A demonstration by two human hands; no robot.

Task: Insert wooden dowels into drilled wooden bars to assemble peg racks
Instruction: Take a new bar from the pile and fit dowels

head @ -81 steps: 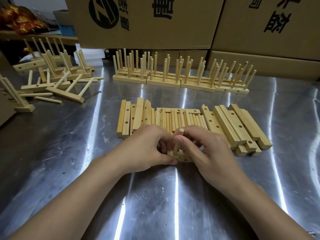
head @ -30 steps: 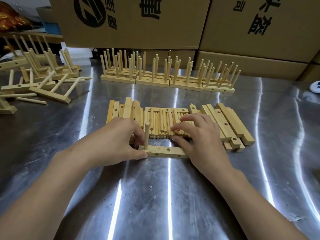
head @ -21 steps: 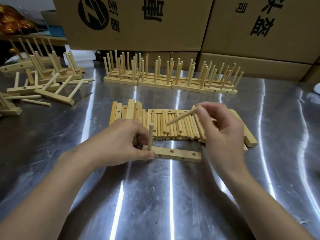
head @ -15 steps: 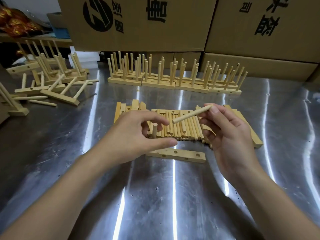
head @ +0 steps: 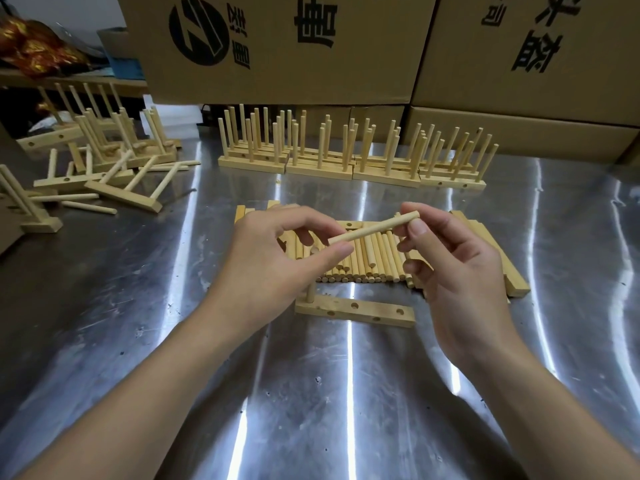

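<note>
Looks like a hand-over moment: my right hand has a narrow grip on one pale round wooden dowel, thumb and forefinger pinching its far end, with the stick almost level in the air above the heap of loose dowels. My left hand is up at the near end with thumb and forefinger curved round it. Honestly, I can't tell if that grip is touching the wood or is only just beside it. The short drilled wooden bar lies flat on the shiny steel counter right below my hands, with one upright peg seated in its left-end hole and the other top holes empty. To do this neatly I'd tip the dowel vertical first and aim at the hole next to the standing peg. I'd pin the bar with the spare hand so it doesn't skate on the metal, then push straight down so it doesn't jam crooked. Both wrists are raised, palms turned toward each other, forearms coming in from the bottom corners. Finished racks stand in a row further back.
</note>
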